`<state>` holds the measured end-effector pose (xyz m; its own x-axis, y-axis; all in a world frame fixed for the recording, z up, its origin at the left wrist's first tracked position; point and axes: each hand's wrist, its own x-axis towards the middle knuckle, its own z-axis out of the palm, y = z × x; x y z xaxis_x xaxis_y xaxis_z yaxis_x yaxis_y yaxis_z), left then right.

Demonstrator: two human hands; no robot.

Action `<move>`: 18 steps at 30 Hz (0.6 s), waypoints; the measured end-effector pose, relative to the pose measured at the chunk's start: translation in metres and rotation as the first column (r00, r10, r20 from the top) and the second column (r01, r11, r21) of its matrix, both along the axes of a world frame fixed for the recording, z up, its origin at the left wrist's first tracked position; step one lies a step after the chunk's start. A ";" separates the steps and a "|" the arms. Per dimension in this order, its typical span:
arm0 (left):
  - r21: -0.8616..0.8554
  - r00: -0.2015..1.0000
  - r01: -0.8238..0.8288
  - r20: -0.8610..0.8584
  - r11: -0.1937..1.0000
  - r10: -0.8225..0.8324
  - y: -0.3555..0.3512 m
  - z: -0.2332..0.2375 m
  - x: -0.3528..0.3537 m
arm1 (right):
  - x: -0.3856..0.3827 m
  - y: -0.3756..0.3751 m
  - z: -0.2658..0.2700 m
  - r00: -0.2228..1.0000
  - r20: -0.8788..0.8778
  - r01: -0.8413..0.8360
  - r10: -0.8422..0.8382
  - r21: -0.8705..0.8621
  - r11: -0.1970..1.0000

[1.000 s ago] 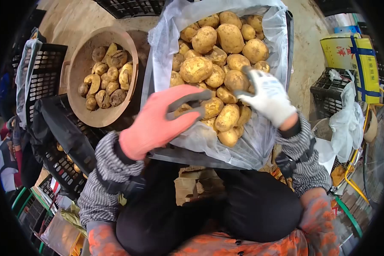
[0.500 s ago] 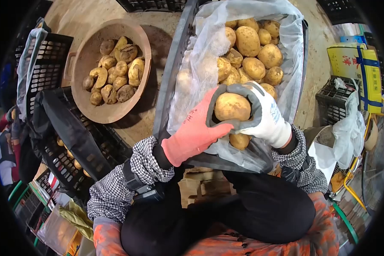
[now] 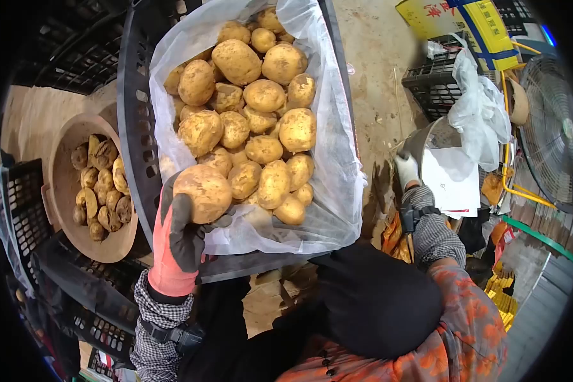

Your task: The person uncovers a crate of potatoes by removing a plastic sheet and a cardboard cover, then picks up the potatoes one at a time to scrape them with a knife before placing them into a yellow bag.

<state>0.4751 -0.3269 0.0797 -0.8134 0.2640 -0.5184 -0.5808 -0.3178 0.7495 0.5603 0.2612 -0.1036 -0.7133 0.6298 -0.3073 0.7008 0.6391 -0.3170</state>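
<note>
My left hand (image 3: 177, 235), in a pink glove with a grey palm, holds a large potato (image 3: 204, 193) over the near left part of a black crate (image 3: 138, 127). The crate is lined with thin white plastic (image 3: 328, 210) and holds several potatoes (image 3: 237, 62). My right hand (image 3: 407, 168), in a white glove, is down at the right beside a bucket with white paper (image 3: 451, 181) at its side. The fingers of my right hand are mostly hidden, so what they hold, if anything, does not show.
A brown basin (image 3: 58, 184) with several damaged potatoes stands left of the crate. Black crates (image 3: 25, 210) lie at the far left. At the right are a small black crate (image 3: 434, 79), a plastic bag (image 3: 474, 114), a yellow box (image 3: 487, 25) and a fan (image 3: 549, 130).
My right hand has let go of the large potato and moved right and down to the bucket. My left hand keeps the potato. The view has turned toward the right.
</note>
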 end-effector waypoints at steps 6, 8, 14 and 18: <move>-0.157 0.991 -0.073 -0.125 0.985 0.054 -0.008 -0.005 0.006 | 0.065 -0.073 -0.036 0.739 0.672 -0.052 0.048 -0.015 0.999; -0.259 0.980 0.005 -0.191 0.966 -0.056 -0.011 -0.013 0.005 | 0.096 -0.036 -0.082 0.758 0.640 -0.138 0.122 -0.026 0.990; 0.275 0.988 -0.151 0.072 0.949 0.137 -0.007 -0.001 0.003 | -0.006 -0.045 0.032 0.801 -0.463 0.081 -0.381 -0.546 0.834; 0.244 0.992 -0.114 -0.022 0.963 0.123 -0.009 -0.010 0.004 | -0.134 -0.156 0.205 0.806 -0.591 -0.434 -0.020 -0.615 0.658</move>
<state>0.4792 -0.3355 0.0696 -0.8635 0.2788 -0.4203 -0.5019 -0.5569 0.6618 0.4258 0.1048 0.1018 -0.9721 0.1976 -0.1262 0.1604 0.1683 -0.9726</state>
